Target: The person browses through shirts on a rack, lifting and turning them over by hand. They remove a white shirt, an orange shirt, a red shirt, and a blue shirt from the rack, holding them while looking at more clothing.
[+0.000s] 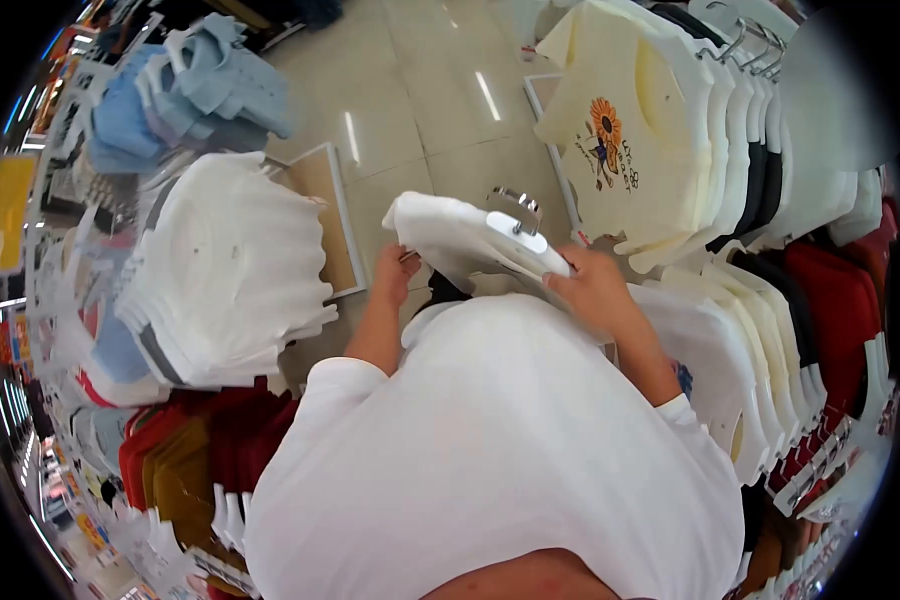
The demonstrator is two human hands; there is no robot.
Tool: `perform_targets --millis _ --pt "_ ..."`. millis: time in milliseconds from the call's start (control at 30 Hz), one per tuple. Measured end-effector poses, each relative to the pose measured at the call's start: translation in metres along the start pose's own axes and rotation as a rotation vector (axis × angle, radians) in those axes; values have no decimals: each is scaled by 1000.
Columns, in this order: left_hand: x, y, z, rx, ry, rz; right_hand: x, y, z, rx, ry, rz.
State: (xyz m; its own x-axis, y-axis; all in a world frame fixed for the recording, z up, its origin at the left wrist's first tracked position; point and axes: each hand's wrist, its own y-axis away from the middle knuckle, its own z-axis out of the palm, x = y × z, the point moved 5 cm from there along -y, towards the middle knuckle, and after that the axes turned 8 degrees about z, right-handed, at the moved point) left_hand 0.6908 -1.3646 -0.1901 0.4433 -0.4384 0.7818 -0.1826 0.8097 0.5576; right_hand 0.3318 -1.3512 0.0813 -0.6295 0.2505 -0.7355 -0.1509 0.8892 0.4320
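Observation:
A white shirt (438, 222) on a white hanger (515, 236) is held in front of my body, above the floor. The hanger's metal hook (518, 204) points up and away from me. My left hand (394, 277) is closed at the shirt's left side, with a small dark, shiny bit showing at its fingers. At the other end, my right hand (594, 283) is closed around the shoulder of the shirt and hanger. The lower part of the shirt is mostly hidden behind its top and my own white top.
White shirts (232, 262) hang on a rack to the left, with light blue shirts (220, 80) beyond. On the right rack hangs a cream shirt (630, 130) with a flower print, beside dark and red garments (832, 310). A tiled floor (410, 90) runs between the racks.

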Motion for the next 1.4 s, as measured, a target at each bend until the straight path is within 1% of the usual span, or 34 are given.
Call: perform_targets --millis 100,200,267,300,400,500,533,600,633,733,833,933,967,1000,1033,1167,1267,1300,1367,1400 --pt "34 -31 15 17 -4 7 4 -37 6 89 -89 28" --pt "70 -77 26 -25 -5 -7 -14 -76 7 135 -52 43" --pt "92 -117 29 -78 -82 21 -34 -109 7 184 -31 13" --pt "99 -133 24 -98 -125 22 -45 -121 13 199 -24 13" --pt "125 -161 12 -111 -279 -32 -90 -159 19 100 85 73" --pt "144 -188 -11 -92 -327 -128 -123 -187 27 170 140 36" --pt "152 -202 -16 -119 -316 -120 -132 -199 27 202 126 17" --pt "156 -215 -33 -157 -305 -132 -134 -214 30 244 85 0" --pt "162 -221 -36 -163 -305 -121 -136 -222 29 219 36 41" --pt "164 -248 -52 -157 -398 -164 -150 -243 14 240 84 113" --pt "143 -269 -79 -107 -552 -335 -155 -269 -6 289 24 141" --pt "117 -286 -93 -235 -1009 -401 -160 -298 -31 313 -31 176" --pt "110 -294 -93 -369 -1094 -220 -163 -308 -41 321 -36 176" --pt "109 -296 -89 -457 -1180 -110 -165 -322 -49 325 -39 172" --pt "107 -299 -85 -521 -1246 -40 -158 -339 -54 344 -74 163" --pt "121 -314 -73 -513 -1287 -126 -156 -416 -81 287 -184 130" --pt "152 -334 -57 -441 -1251 -161 -183 -470 -100 258 -42 62" --pt "167 -342 -49 -399 -1213 -177 -198 -481 -108 269 15 1" --pt "198 -363 -25 -309 -1108 -217 -229 -496 -125 307 129 -105" --pt "215 -376 -10 -247 -990 -245 -235 -506 -132 285 109 -90"
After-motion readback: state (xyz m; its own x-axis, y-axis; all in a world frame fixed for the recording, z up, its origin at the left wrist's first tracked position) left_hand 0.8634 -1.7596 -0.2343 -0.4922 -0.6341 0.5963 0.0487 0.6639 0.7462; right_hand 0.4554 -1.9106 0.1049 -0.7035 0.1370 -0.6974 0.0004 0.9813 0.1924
